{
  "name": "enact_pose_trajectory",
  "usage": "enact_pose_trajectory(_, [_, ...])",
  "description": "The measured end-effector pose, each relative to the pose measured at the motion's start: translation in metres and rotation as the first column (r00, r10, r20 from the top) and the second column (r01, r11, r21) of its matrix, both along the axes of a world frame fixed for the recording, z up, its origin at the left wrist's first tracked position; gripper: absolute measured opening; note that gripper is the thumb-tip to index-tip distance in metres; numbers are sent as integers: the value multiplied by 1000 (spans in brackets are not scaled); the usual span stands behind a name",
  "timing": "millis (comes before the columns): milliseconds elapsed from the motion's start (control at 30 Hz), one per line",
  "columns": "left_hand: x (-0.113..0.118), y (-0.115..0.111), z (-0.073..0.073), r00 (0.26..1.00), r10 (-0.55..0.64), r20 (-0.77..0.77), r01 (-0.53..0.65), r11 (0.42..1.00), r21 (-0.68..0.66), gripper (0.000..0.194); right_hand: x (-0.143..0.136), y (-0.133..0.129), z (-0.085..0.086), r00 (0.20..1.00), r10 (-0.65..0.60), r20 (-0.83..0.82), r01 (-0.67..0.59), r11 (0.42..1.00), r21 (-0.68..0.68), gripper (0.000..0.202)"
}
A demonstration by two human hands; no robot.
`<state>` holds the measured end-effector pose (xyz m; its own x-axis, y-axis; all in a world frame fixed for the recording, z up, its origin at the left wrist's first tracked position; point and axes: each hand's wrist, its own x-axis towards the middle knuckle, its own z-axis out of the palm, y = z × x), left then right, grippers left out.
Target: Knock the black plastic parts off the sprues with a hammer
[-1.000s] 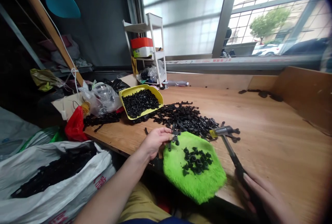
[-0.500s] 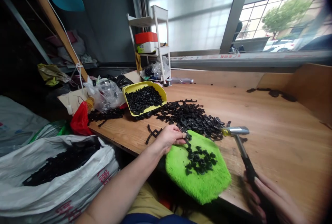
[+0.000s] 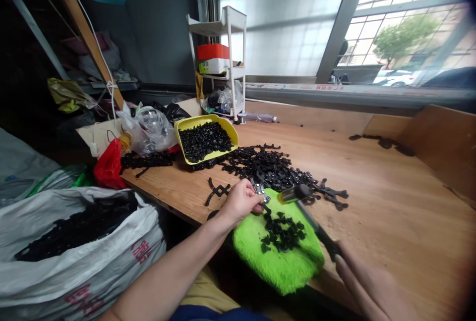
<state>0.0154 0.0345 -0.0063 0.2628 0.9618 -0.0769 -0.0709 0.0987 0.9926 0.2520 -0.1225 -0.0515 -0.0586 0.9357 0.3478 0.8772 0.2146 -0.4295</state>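
Observation:
My left hand (image 3: 243,202) is closed, its fingertips pinching a black jointed strip (image 3: 265,197) with shiny rivets at the far edge of a fluffy green pad (image 3: 267,274). In my right hand (image 3: 366,279), which is blurred, is the dark handle of a hammer (image 3: 318,229). The hammer's head, with a yellow face on its left end, hovers over the pad just right of the strip. Small black caps (image 3: 284,232) lie heaped on the pad. Behind it spreads a pile of black jointed strips (image 3: 275,167).
A yellow tray (image 3: 232,137) full of small black pieces stands behind the pile. One crossed black piece (image 3: 217,191) lies left of my hand. A white sack (image 3: 148,234) of black parts sits at lower left. A white shelf rack (image 3: 227,71) stands at the back.
My right hand has swung the hammer left and slightly down, from over the bare wood to above the pad beside the strip. My left hand keeps its pinch; the view has shifted slightly.

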Motion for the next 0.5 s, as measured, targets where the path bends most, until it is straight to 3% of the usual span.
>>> enact_pose_trajectory(233, [-1,0,-2,1000,-1,-14,1,1000,3,32,-30,16,34,992,-125,6,124,988,96,47])
enact_pose_trajectory(400, [-2,1,-6,999,29,-43,-27,998,59,28,-7,12,35,989,-137,62,131,987,92,45])
enact_pose_trajectory(500, [-2,2,-8,997,16,-74,-10,997,77,25,-5,12,34,988,-21,156,18,1000,25,38])
